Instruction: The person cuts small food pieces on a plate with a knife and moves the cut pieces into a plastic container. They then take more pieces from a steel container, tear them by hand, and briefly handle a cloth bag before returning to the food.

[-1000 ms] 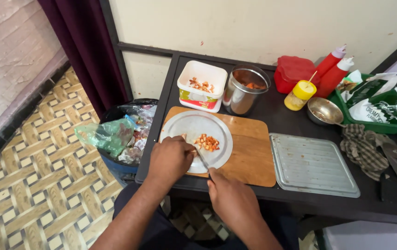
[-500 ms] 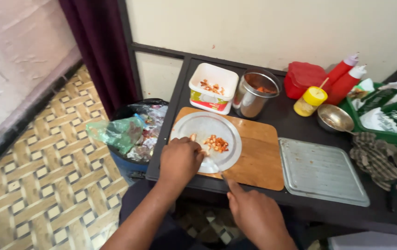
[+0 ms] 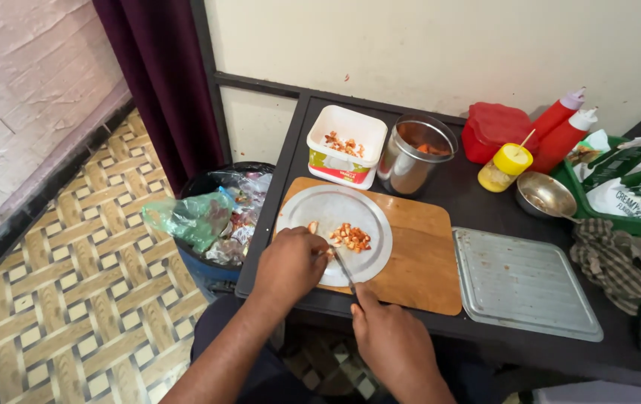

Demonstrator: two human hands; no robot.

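A dark table (image 3: 485, 194) stands against a pale wall, with a bin (image 3: 219, 224) stuffed with plastic bags just off its left edge. Near the front edge lies a wooden cutting board (image 3: 418, 254), and to its right, close to the front edge, a flat metal tray (image 3: 522, 280). A round steel plate (image 3: 335, 217) rests on the left part of the board, carrying a small heap of chopped orange pieces (image 3: 350, 237) near its middle. Along the back edge stand a white tub (image 3: 347, 146) holding more pieces, a steel canister (image 3: 414, 155), a red box (image 3: 496, 131), two red squeeze bottles (image 3: 560, 127) and a small yellow-capped jar (image 3: 505, 166); a steel bowl (image 3: 545, 194) sits just right of the jar, with a green crate (image 3: 620, 217) and a checked cloth (image 3: 612, 258) toward the right edge. The left hand (image 3: 289, 263) is curled over the plate's front left rim, fingers pressed down on a piece. The right hand (image 3: 391, 340), at the table's front edge, is closed around the handle of a knife (image 3: 344, 271), whose blade reaches onto the plate beside the left fingers.
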